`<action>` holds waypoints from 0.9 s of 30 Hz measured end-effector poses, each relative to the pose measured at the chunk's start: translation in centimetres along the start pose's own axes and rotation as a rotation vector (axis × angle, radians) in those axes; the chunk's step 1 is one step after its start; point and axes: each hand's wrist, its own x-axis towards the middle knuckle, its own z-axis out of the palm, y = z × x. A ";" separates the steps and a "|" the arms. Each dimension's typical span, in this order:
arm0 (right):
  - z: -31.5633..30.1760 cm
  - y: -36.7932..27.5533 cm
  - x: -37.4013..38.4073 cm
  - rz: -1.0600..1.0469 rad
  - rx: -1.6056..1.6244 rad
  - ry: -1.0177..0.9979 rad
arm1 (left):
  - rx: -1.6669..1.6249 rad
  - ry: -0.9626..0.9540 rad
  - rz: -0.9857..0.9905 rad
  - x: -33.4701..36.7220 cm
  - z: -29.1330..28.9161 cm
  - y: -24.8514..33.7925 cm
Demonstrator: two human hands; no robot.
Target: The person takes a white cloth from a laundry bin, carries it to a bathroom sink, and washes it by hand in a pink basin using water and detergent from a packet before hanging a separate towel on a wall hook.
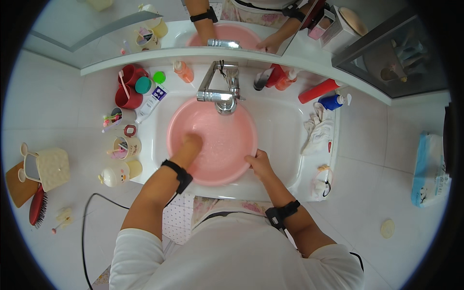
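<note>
A round pink plastic basin (212,179) sits in the white sink (280,150), under the chrome faucet (225,104). Its bottom shows glints and ripples that look like water. My left hand (192,142) reaches down inside the basin on its left side, smeared by motion, so its fingers cannot be made out. On the right, my right hand (261,163) grips the basin's rim, thumb on the upper edge. Both forearms wear black straps with small devices.
Red cups (128,99), a toothpaste tube (152,102) and a white duck-shaped bottle (114,176) line the sink's left ledge. On the right ledge are a red can (316,92), a blue pump bottle (331,102) and a white cloth (319,130). A mirror (188,24) hangs behind.
</note>
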 end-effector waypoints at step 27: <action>-0.8 -2.0 -1.2 -0.076 -0.073 -0.062 | -0.111 0.008 -0.048 0.2 0.1 -3.0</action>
